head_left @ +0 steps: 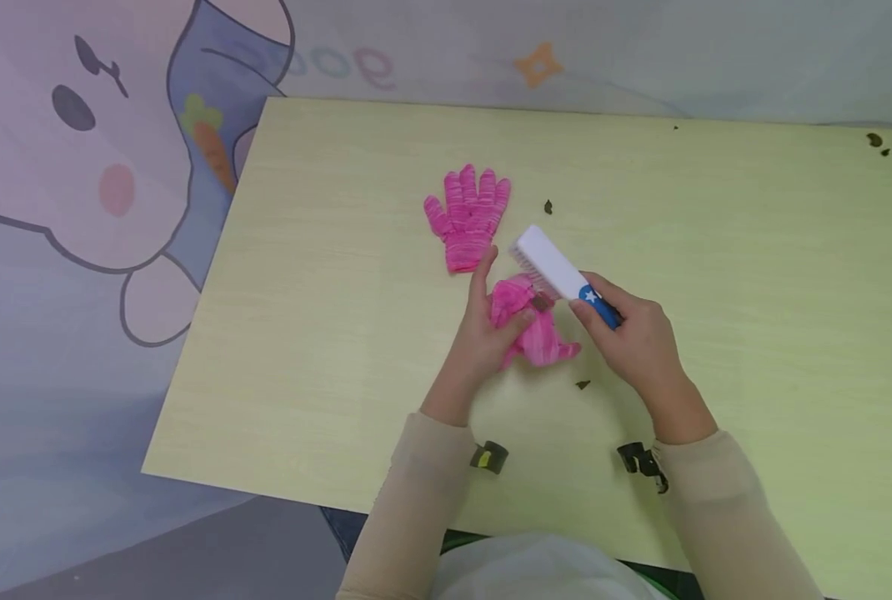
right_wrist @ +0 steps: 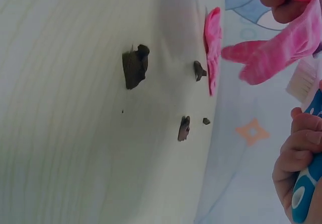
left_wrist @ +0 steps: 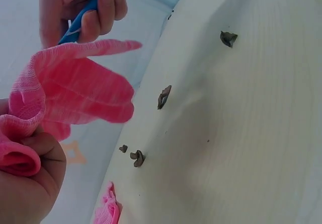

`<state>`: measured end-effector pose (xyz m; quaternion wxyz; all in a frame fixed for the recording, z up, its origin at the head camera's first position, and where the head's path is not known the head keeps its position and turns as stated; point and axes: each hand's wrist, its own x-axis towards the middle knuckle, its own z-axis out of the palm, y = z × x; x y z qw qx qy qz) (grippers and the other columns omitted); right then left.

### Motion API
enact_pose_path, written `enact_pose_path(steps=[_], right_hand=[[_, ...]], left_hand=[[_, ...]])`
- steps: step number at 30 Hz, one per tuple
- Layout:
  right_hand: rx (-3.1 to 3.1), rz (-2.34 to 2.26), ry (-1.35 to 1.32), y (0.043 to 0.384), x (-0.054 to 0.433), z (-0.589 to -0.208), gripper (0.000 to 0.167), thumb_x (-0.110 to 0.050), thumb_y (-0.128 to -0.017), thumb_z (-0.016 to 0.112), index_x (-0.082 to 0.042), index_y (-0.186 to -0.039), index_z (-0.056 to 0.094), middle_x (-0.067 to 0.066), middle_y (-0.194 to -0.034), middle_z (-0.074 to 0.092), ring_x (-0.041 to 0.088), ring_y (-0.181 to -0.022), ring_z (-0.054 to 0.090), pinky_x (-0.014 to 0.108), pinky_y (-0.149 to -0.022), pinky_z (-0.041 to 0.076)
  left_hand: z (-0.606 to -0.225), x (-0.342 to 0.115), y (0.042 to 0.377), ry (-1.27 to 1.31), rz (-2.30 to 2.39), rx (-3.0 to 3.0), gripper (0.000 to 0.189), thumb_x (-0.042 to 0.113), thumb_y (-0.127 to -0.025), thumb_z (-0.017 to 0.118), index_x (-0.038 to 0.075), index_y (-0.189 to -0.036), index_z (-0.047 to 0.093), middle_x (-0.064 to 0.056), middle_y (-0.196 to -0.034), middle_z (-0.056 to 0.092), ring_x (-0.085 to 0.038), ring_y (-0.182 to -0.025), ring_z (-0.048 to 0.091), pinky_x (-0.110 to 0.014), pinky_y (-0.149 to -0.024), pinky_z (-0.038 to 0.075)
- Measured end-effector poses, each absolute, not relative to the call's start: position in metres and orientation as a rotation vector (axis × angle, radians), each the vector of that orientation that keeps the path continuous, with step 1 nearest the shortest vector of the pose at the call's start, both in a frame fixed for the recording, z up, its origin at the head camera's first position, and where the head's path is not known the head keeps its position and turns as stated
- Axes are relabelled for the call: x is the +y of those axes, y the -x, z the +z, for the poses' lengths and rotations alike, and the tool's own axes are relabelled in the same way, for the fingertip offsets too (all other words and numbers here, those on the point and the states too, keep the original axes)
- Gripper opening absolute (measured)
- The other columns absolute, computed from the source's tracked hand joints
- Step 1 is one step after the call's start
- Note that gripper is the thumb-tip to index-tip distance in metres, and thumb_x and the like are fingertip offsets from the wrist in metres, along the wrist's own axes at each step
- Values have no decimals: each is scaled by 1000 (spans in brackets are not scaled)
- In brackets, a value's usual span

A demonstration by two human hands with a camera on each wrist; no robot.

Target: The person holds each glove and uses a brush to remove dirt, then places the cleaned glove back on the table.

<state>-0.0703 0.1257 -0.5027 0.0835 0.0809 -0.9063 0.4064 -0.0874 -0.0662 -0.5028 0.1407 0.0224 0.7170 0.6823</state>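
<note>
Bunched pink knit glove [head_left: 542,342] is gripped in my left hand [head_left: 483,333], with the thumb across it and the glove's fingers hanging to the right. A dark brown patch [head_left: 541,302] shows on its upper part. My right hand [head_left: 644,337] holds a white brush [head_left: 553,262] by its blue handle [right_wrist: 307,189], fingers curled round it. The bristles face the held glove at its upper edge; whether they touch it is unclear. Clear of the table, the glove [left_wrist: 85,90] hangs from my left hand in the left wrist view.
A second pink glove [head_left: 468,221] lies flat, fingers pointing away, beyond my left hand. Dark brown flakes lie scattered on the table [head_left: 303,292], one flake [head_left: 583,384] below the held glove, another [head_left: 548,207] beyond the brush, and more flakes [head_left: 874,140] at the far right.
</note>
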Motion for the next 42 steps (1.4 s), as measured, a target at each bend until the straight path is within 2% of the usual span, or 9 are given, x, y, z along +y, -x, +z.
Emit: enact_pose_path(steps=[5,8,12,17,21,24,27,34,42], right_hand=[[-2638,1404,-187,67,129,-499,36,-20,-90,61,-8,-124,59,19,-103,65,18,-70,51,17,-52,38],[-2543,1444,-354,64,127,-500,35,-15,-88,64,-6,-122,61,17,-104,65,14,-71,53,13,-58,40],[-2531,1298,-505,63,123,-501,37,-22,-87,65,-6,-120,62,15,-98,67,18,-68,58,17,-57,43],[-2623,1189,-351,68,126,-500,38,-25,-88,63,-7,-122,61,17,-90,67,21,-58,52,25,-48,37],[-2737,1125,-295,70,127,-501,42,-31,-90,60,-8,-124,59,18,-84,66,22,-55,47,29,-46,35],[-2781,1134,-204,70,128,-501,44,-35,-90,59,-8,-125,58,19,-88,65,25,-58,49,29,-48,36],[-2700,1296,-99,68,131,-500,40,-29,-91,59,-7,-125,59,20,-102,65,24,-69,53,22,-53,39],[-2526,1345,-440,61,129,-498,36,-20,-90,62,-5,-122,60,17,-98,66,17,-66,53,15,-55,39],[-2647,1239,-319,67,129,-501,37,-25,-90,62,-9,-123,60,16,-88,67,20,-58,48,22,-46,34]], left_hand=[[-513,-66,90,-66,2017,2042,83,5,-89,60,37,-145,9,-4,-142,34,-18,-96,55,-27,-73,49],[-515,-65,90,-61,2054,2048,83,6,-88,62,35,-146,9,-7,-138,38,-19,-100,56,-30,-77,49],[-515,-63,92,-77,2057,2102,85,6,-86,64,29,-147,10,-1,-149,22,-20,-135,25,-40,-105,30],[-511,-64,91,-88,1978,2147,85,9,-87,63,33,-147,9,6,-152,11,-24,-139,11,-45,-107,23],[-510,-65,90,-148,2031,2001,85,9,-89,61,39,-146,5,-10,-129,47,-26,-113,50,-39,-94,43],[-510,-64,91,-174,2062,1922,85,6,-90,59,38,-146,3,-18,-109,56,-28,-92,58,-36,-83,49],[-511,-64,90,-126,2015,2008,86,7,-89,61,34,-147,4,-8,-136,40,-23,-112,47,-34,-91,44],[-513,-62,90,-38,2030,1991,88,6,-87,63,32,-148,4,-11,-121,51,-20,-94,57,-33,-80,50],[-510,-65,88,-131,2021,2019,86,8,-88,62,31,-148,5,4,-152,10,-21,-133,29,-40,-107,25]])
